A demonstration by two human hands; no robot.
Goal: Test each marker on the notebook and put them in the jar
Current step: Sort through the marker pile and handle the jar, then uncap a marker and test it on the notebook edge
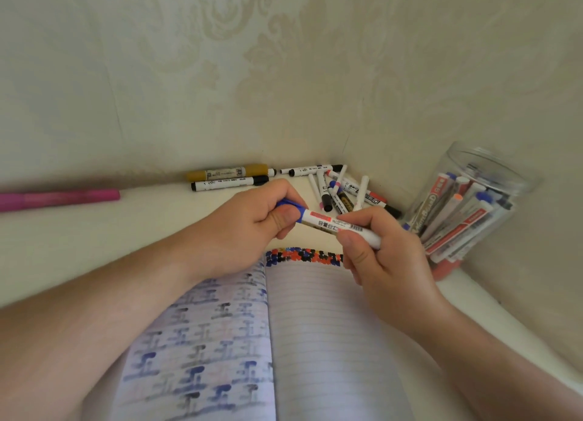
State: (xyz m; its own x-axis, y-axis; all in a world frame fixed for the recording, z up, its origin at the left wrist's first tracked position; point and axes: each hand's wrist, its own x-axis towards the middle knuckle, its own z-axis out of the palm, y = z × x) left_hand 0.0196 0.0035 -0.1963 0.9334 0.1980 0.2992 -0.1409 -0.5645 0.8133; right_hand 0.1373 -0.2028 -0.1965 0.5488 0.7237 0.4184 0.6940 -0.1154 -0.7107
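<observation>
A white marker with a blue cap (pixel 328 223) hangs level above the open lined notebook (pixel 315 319). My left hand (pixel 252 221) grips its blue cap end, and my right hand (pixel 381 250) pinches the white barrel. The cap sits on the marker. A row of blue, red and black dots (pixel 303 256) runs along the top of the notebook's right page; the left page shows faded ink marks. The clear plastic jar (pixel 492 174) stands at the right by the wall, holding several markers. A heap of loose markers (pixel 340 190) lies in the corner behind my hands.
A gold marker (pixel 227 172) and a black-capped white marker (pixel 230 183) lie along the back wall. A pink marker (pixel 60 198) rests at the far left. Patterned walls close off the white table at the back and right.
</observation>
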